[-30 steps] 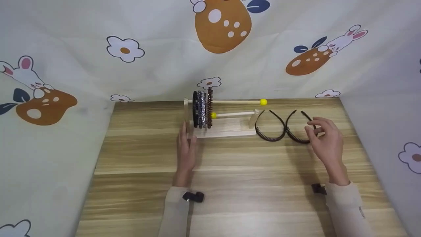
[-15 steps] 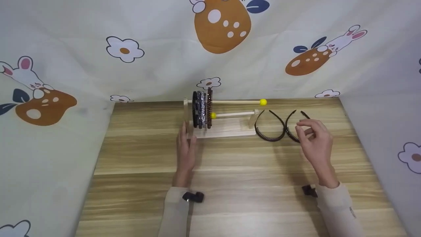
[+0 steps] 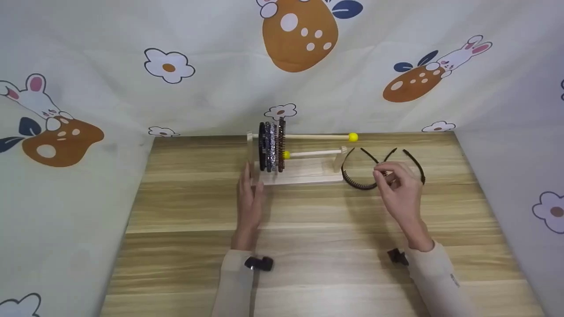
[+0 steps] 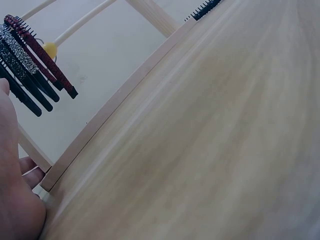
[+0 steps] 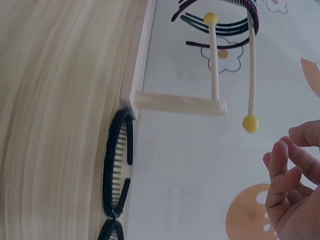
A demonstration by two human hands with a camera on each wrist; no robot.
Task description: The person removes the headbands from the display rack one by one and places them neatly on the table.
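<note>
See two black headbands (image 5: pixel 108 170) lying on the surface (image 3: pixel 308 246) by the wooden rack (image 3: pixel 304 179), likely light, springy and easiest to pinch at the round middle, with a loosely curled, empty right hand (image 3: pixel 402 193) above and a left hand (image 3: pixel 250 202) (fingers nearly straight) touching the rack.

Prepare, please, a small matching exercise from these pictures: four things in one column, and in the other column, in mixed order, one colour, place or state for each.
1. left hand
2. right hand
3. round balls
4. loose dark headbands

A. lying on the table, to the right of the wooden stand
B. yellow
C. raised above the table, holding nothing
D. touching the left end of the wooden stand

Right pairs: 1-D, 2-C, 3-B, 4-A
</note>
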